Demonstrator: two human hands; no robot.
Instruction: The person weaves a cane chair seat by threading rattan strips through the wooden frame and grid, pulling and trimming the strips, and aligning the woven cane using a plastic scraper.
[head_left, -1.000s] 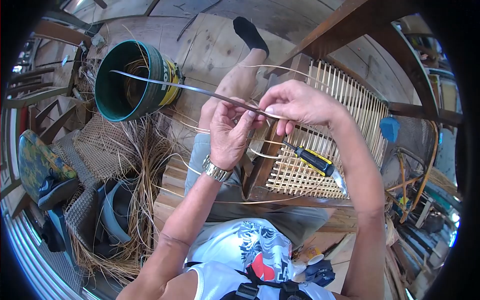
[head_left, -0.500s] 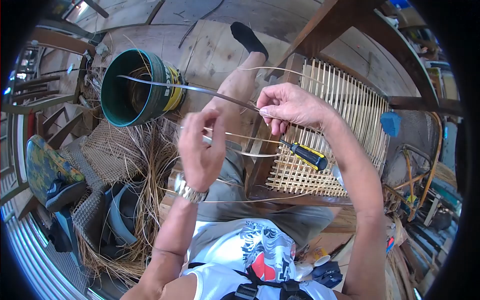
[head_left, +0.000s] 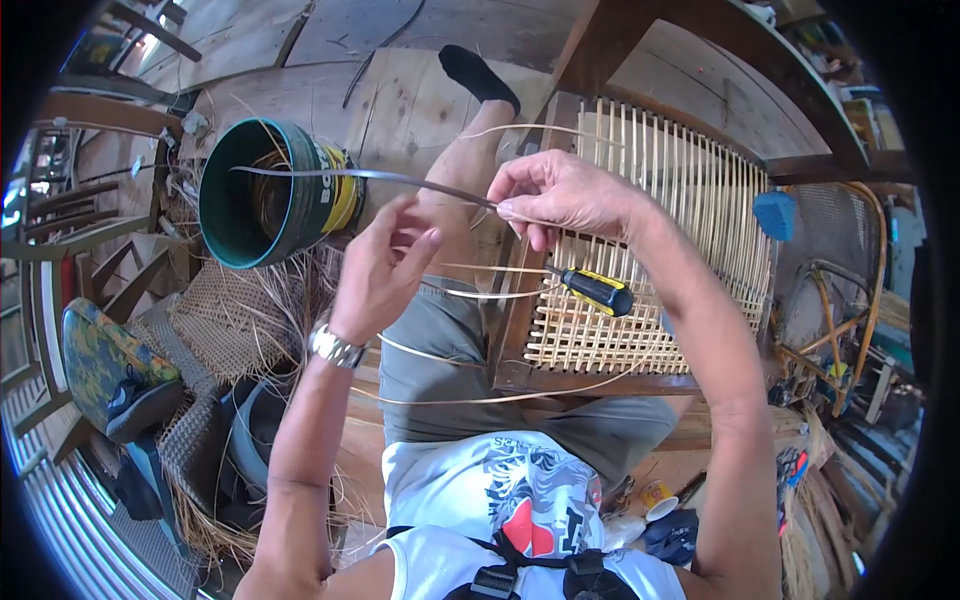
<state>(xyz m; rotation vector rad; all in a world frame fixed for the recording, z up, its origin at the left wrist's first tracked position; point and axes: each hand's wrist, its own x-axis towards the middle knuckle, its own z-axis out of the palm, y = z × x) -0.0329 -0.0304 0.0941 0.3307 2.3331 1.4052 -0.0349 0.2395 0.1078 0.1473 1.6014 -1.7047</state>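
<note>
My right hand [head_left: 560, 198] pinches the end of a long dark strip [head_left: 390, 177] above the chair seat. The strip's other end reaches over the green bucket [head_left: 325, 195]. My left hand [head_left: 385, 265], wearing a metal watch, is raised left of the seat, fingers apart, with nothing visible in it. Below my right hand a black and yellow screwdriver [head_left: 597, 291] rests on the woven cane seat [head_left: 600, 335], which has a dark wooden frame. Loose pale cane strands [head_left: 490, 295] run out from the seat's left side.
Dry fibres and woven mesh [head_left: 225, 315] lie at the left beside a camouflage-patterned item [head_left: 110, 355]. A blue block [head_left: 774, 215] sits at the seat's right edge. My leg, in a black sock [head_left: 480, 78], stretches forward. A cup [head_left: 658, 500] stands near my lap.
My left hand has let go of the dark strip and moved left, its fingers spreading. My right hand still holds the strip and has shifted slightly left in view.
</note>
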